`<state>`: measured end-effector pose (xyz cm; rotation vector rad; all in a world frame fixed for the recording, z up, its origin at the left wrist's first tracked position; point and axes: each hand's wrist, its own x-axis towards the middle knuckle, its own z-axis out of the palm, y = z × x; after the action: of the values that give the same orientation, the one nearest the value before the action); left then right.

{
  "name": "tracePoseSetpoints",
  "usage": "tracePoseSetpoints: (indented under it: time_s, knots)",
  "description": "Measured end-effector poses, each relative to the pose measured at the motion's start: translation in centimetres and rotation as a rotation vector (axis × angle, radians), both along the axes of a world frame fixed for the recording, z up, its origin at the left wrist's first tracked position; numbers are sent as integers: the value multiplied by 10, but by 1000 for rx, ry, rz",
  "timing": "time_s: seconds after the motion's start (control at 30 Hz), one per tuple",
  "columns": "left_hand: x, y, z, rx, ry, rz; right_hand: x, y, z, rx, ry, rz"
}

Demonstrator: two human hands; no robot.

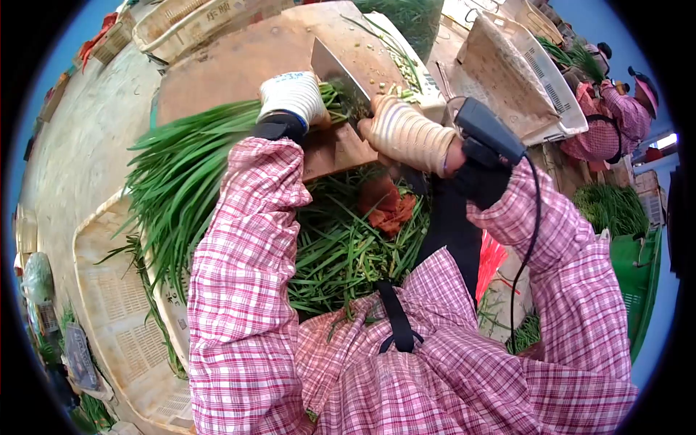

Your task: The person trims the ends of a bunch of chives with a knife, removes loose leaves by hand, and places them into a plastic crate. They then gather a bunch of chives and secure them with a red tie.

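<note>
My left hand (pixel 293 98), in a white knit glove, is closed round the stem end of a big bunch of long flat green leaves, like garlic chives (pixel 185 163). Their tips hang off the board's left edge. In a striped, cream-coloured glove, my right hand (pixel 409 134) grips a cleaver (pixel 337 72); the handle is hidden in the fist. Its broad blade stands upright at the cut end of the bunch, close beside my left hand. Both hands are over a brown board (pixel 225 76). Loose trimmed leaves (pixel 348 254) are heaped below it, against my lap.
A pale plastic crate (pixel 109 290) stands at the left, another crate (pixel 196 25) beyond the board. Cut bits (pixel 366 54) lie on the board. At the right are a tilted dirty crate (pixel 507 80), a green bin (pixel 631 283) and a person in checked clothing (pixel 609 123).
</note>
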<state>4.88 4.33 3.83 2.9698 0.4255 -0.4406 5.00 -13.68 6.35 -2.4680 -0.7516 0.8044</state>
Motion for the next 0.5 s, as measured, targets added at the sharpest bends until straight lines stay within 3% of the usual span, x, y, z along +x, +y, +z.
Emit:
tracePoseSetpoints:
  time_s: [0.03,0.1,0.17,0.2,0.23,0.3,0.37,0.43,0.5]
  knots:
    - [2,2,-6,-25,-3,3,13,-7,-11,-10,42,162]
    - [4,5,-14,-35,1,9,37,-8,-57,45,-200,370]
    - [2,-4,2,11,21,28,30,15,-27,-240,-496,679]
    - [3,0,-1,13,1,13,42,24,-45,-196,-785,814]
    - [1,2,3,9,-6,23,39,24,-47,-26,-729,714]
    - [3,2,1,-2,11,37,30,27,-39,-302,-586,646]
    - [4,2,-4,9,3,31,27,18,-30,-166,-159,144]
    - [6,1,0,-11,72,44,28,12,-36,-85,-121,193]
    - [9,1,3,7,66,38,44,18,-43,-197,-748,892]
